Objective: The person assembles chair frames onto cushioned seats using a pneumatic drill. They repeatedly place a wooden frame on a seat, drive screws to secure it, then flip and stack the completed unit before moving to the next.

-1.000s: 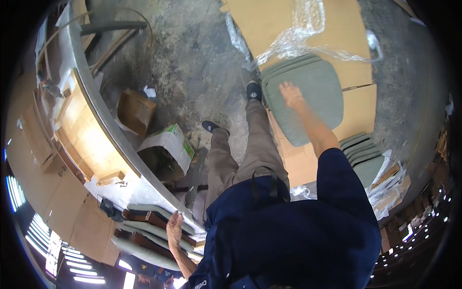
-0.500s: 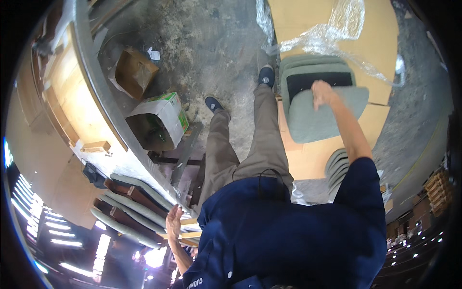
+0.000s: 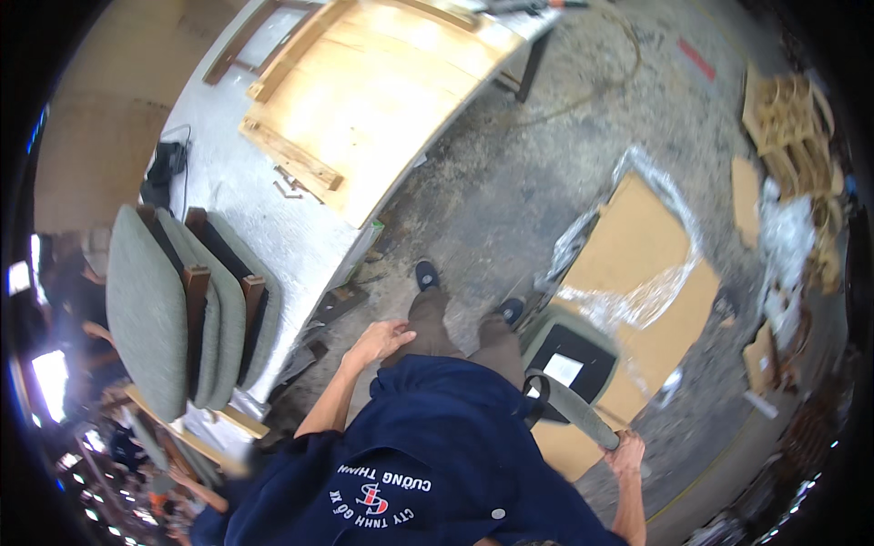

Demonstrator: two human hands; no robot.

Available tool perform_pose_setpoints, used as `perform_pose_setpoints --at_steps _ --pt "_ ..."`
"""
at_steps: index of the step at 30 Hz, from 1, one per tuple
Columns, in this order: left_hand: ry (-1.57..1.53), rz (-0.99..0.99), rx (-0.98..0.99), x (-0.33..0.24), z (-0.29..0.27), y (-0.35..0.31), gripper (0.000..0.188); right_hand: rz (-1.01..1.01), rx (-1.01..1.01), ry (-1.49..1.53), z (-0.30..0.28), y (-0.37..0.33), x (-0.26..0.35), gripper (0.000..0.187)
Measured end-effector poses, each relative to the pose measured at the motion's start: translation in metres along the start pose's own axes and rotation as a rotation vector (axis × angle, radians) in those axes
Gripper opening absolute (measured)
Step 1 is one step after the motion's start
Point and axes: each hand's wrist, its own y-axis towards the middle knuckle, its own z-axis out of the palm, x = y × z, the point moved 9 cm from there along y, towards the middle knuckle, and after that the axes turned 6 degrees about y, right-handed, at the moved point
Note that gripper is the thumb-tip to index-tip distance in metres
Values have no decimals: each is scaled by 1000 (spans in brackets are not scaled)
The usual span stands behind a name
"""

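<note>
My right hand (image 3: 626, 452) grips the end of a grey-green padded seat cushion (image 3: 583, 414), which is tilted up on edge beside my right hip. Just beyond it, another cushion (image 3: 575, 350) of the same colour lies with its black underside up and a white paper label on it. That one rests on a cardboard sheet (image 3: 628, 241) on the floor. In front of my thigh hovers my left hand (image 3: 382, 339), fingers loosely stretched and holding nothing.
At left is a table (image 3: 218, 155) bearing a wooden panel (image 3: 364, 91), a black tool (image 3: 162, 173) and several upright padded cushions (image 3: 150, 309) with brown wood pieces. Clear plastic wrap (image 3: 637, 300) crosses the cardboard. Another person's arm (image 3: 198, 489) shows at lower left; wooden frames (image 3: 792, 136) stand far right.
My view has turned, bringing more of the table into sight. My right hand has drawn the top cushion off the stack toward me and tilted it. My left hand has come forward to my thigh.
</note>
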Motion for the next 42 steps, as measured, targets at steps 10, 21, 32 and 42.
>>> perform_pose_setpoints --at_steps 10,21,32,42 --pt "-270 596 185 -180 -66 78 82 -164 -827 126 -294 -35 319 35" --pt "-1965 765 3 -153 -301 91 78 -973 -746 329 -355 -11 711 46" --pt "-1145 9 -528 -22 -273 53 56 -59 -362 1291 -239 343 535 96" --pt "-1342 181 -1080 -77 -385 30 47 -284 592 1747 -294 354 610 66"
